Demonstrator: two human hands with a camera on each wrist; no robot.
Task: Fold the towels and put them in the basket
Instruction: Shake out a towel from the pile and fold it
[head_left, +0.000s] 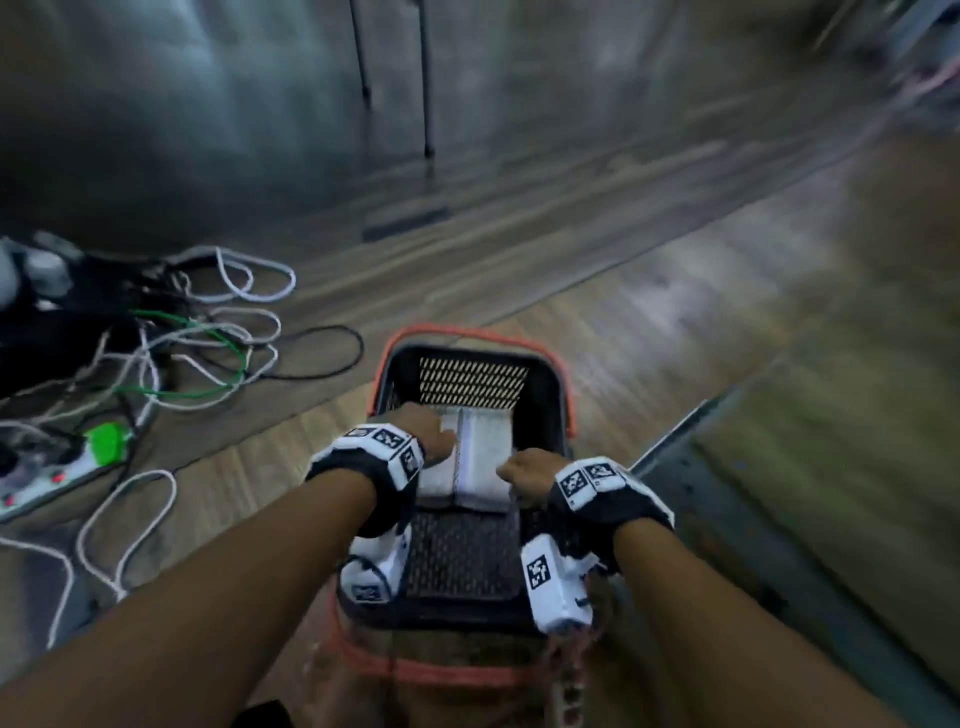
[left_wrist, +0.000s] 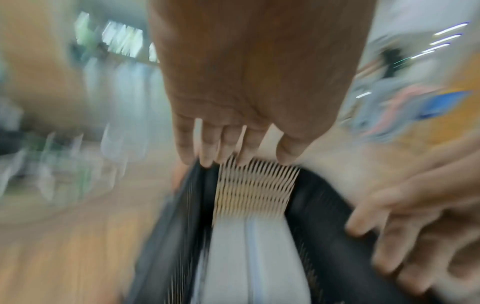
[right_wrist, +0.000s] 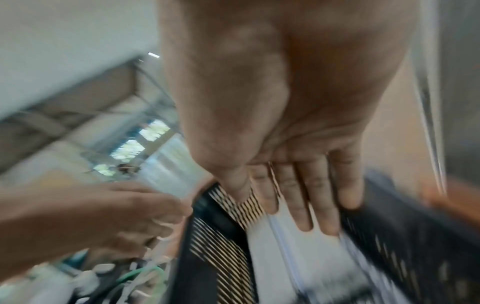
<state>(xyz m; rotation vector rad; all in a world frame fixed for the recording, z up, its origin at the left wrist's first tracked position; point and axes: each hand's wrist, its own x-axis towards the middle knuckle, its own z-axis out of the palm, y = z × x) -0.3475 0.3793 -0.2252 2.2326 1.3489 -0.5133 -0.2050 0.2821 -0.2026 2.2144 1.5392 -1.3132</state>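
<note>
**Ana:** Hovering over the basket (head_left: 545, 384), both hands! The left hand (head_left: 426, 434) is at the left edge of the folded towels (head_left: 483, 457), its fingers (left_wrist: 205, 148) straight and loose, and it grips nothing that I can see. The right hand (head_left: 524, 475) sits at their right near corner, and its fingers (right_wrist: 301, 197) are flat and close together over the white cloth.

**Ben:** Whether they press or only brush the cloth, I can't say; everything is smeared with motion. Where are the towels?

**Ana:** Inside the basket, pushed to its far end against the slatted wall, two white folds side by side. Their long axis runs away from the person, along the basket's length. The near half of the basket floor is bare mesh.

**Ben:** So the towels lie forward of and below both palms, with the right hand seeming nearer the cloth. My guess is that this stack is placed. Left of the basket there's a tangle of cables (head_left: 197, 353) on the wood floor (head_left: 675, 312).
</note>
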